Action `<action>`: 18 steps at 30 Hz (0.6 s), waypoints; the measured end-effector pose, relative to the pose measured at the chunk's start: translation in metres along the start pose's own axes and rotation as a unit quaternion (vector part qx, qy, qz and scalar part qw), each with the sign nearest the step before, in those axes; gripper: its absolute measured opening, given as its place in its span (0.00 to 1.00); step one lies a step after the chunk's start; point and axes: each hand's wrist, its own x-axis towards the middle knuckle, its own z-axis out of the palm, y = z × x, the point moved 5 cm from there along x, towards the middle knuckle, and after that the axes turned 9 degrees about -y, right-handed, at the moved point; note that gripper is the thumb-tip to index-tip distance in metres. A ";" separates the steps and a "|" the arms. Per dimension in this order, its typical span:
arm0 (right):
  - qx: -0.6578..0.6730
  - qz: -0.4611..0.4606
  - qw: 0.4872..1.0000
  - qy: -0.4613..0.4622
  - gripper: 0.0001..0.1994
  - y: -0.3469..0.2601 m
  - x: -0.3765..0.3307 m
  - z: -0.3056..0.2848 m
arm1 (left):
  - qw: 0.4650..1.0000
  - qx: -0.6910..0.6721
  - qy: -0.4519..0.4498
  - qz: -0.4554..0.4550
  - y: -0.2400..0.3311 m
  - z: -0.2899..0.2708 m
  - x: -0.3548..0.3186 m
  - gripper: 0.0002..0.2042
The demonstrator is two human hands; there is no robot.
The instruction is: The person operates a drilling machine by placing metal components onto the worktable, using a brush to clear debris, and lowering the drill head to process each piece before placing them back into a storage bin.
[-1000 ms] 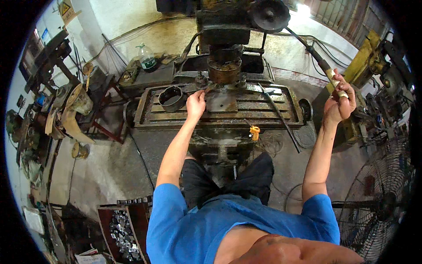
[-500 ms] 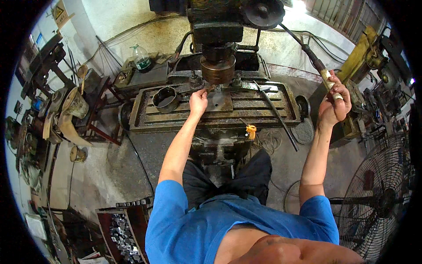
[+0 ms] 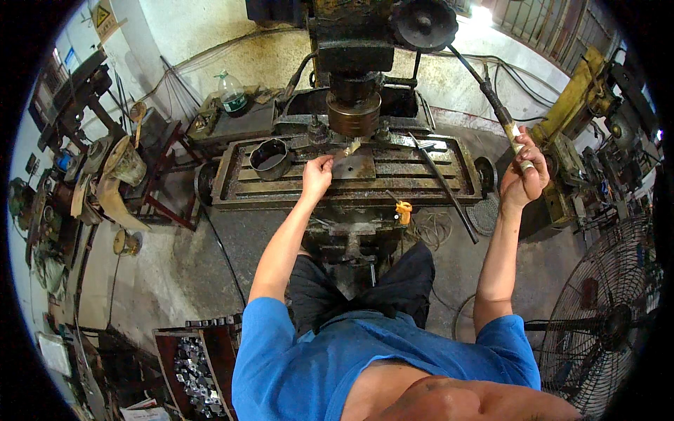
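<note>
Rusty iron covers the long slotted bench [image 3: 421, 184] of one big drilling machine, which stands far from the person, in the middle of the scene. On that bench lies one flat dark metal plate [image 3: 354, 167], right under the machine's round brass-coloured spindle head [image 3: 354, 114]. The left hand [image 3: 317, 175] rests at the near left edge of this plate, its fingers bent and pinched against the edge, so it grips the plate there. One small pale chip or stub [image 3: 351, 147] shows just beyond the plate, below the spindle; what it is cannot be told.

The right hand [image 3: 523, 175] is raised to the right of the bench and closed around the pale taped end of one long dark feed lever [image 3: 491, 98], which slants up and left toward the machine head.

Left of the plate stands one black round metal cup [image 3: 270, 158] on the bench. One long thin dark rod [image 3: 439, 182] lies slantwise across the bench's right part. One small orange handle [image 3: 403, 209] hangs at the near edge of the bench. Far left, one clear plastic bottle with green liquid [image 3: 232, 92] stands on a side shelf. Near right stands one large wire-guarded floor fan [image 3: 604, 316]. Near left, one crate of small shiny metal parts [image 3: 193, 365] sits on the floor.
</note>
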 end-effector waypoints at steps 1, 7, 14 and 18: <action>0.003 0.008 1.000 0.007 0.10 0.001 -0.002 0.000 | 1.000 -0.003 -0.004 0.009 0.001 0.000 -0.002 0.11; 0.018 0.003 1.000 0.002 0.10 0.007 -0.012 -0.001 | 1.000 -0.010 -0.009 0.019 -0.001 0.001 -0.006 0.11; 0.004 -0.004 1.000 0.001 0.10 0.010 -0.017 -0.009 | 0.998 -0.034 -0.047 0.009 0.010 0.004 -0.011 0.12; -0.008 0.007 1.000 0.015 0.11 0.002 -0.008 -0.004 | 0.994 -0.067 -0.087 0.021 0.026 0.003 -0.015 0.13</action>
